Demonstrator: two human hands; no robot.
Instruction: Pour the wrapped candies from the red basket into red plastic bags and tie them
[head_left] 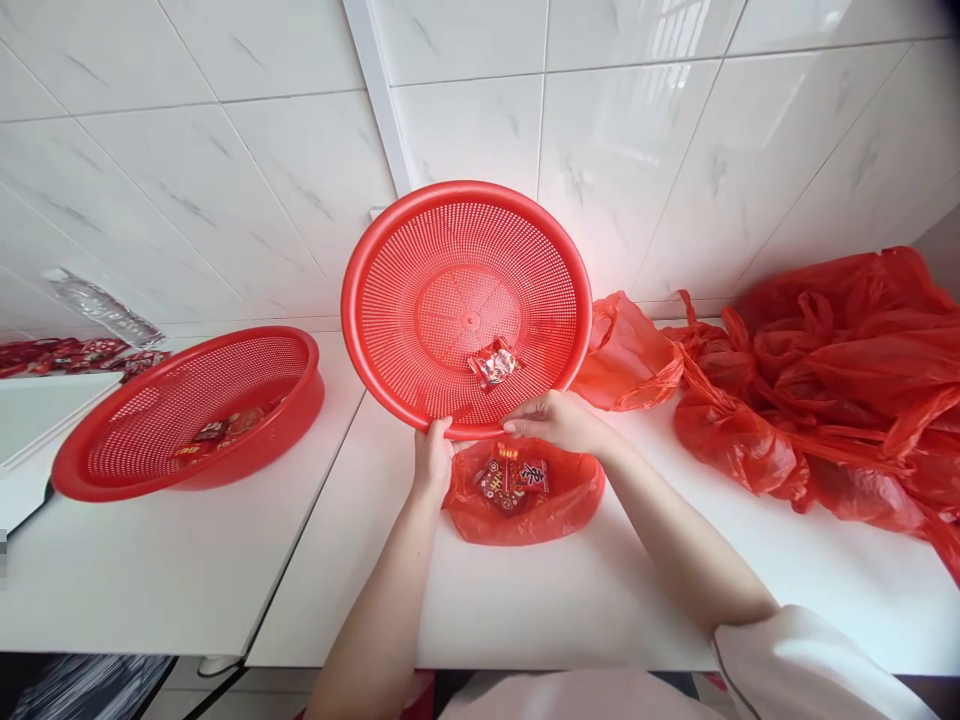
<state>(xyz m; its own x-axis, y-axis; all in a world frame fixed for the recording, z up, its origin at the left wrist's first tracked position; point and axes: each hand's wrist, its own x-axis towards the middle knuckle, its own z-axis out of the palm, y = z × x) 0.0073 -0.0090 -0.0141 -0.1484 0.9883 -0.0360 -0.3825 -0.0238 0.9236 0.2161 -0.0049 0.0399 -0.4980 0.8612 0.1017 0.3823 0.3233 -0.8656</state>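
Gripping the Red Basket, Its Mouth Toward You

And there it is: your left hand [431,460] is clamped on the near rim of the red basket [469,245], thumb over the lip, and your right hand [551,420] pinches that same rim just beside it. The basket stands steeply tilted, with a shiny packet [495,365] low inside! Below, on the bench [360,600], between the front and far edges, sits your open red bag [525,527], printed packets [510,480] in its mouth. Over toward the bench's left edge, a second basket [255,462] leans, more packets [225,432] inside. And along the right edge, reaching the far corner, red bags [832,370] heap up.
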